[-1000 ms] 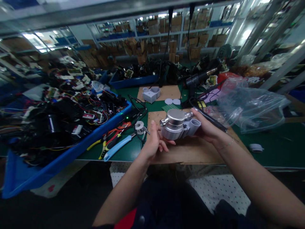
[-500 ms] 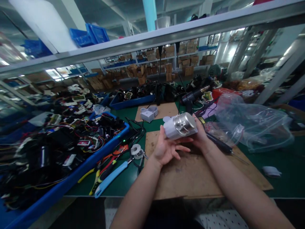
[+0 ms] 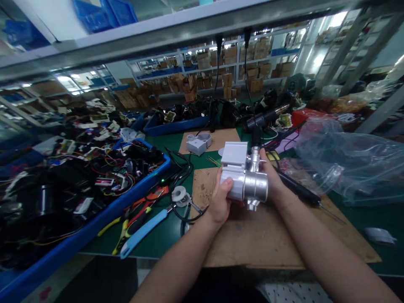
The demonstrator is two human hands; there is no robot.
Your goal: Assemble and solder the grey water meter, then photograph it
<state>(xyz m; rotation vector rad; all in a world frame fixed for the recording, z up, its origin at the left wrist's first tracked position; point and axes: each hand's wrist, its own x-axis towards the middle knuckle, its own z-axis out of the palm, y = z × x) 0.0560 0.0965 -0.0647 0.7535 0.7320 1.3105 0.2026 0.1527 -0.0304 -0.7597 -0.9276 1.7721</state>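
Note:
A grey-and-silver metal device (image 3: 257,185), with a cylindrical body, pipe-like fittings and a grey box-shaped housing, is held above the brown board (image 3: 252,240). My left hand (image 3: 221,200) grips its grey side, the thumb on top and the other fingers partly hidden beneath. My right hand (image 3: 272,176) holds it from the far right, behind the silver cylinder; most of those fingers are hidden. Beyond the device, a grey plastic housing (image 3: 198,145) with a round opening rests on a smaller board (image 3: 225,135).
To the left are a blue bin (image 3: 104,214) of black parts and wires, blue-handled pliers (image 3: 145,232), and a solder spool (image 3: 179,194). On the right lie a black screwdriver-like tool (image 3: 298,187) and clear plastic bags (image 3: 344,155). A heat gun (image 3: 261,120) stands behind; a shelf (image 3: 176,27) crosses above.
The device has been turned, so its box-shaped housing and pipe fittings now show. My left hand's fingers, spread before, have closed round it. The camera view has tilted down slightly.

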